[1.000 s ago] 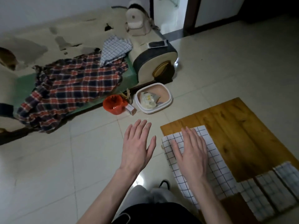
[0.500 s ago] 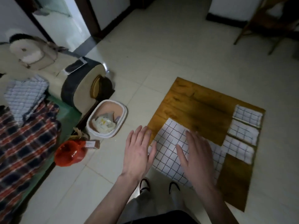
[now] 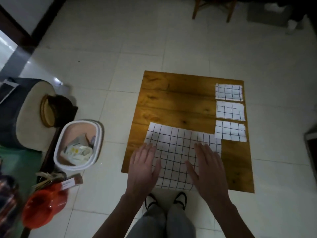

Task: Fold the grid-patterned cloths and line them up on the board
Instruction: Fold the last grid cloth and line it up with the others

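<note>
Showing no readable text, label, brand, number or sign anywhere. Lying on the floor well to the left of the left hand (image 3: 143, 166), beside the orange container (image 3: 42, 207), a small box (image 3: 71, 182) bearing a pale label with faint lines of print, too blurred and too small to make out. Carrying only plain black grid lines, no lettering, on the unfolded cloth (image 3: 176, 152) under both hands and on the three folded cloths (image 3: 229, 111) beyond the right hand (image 3: 208, 169).
</note>
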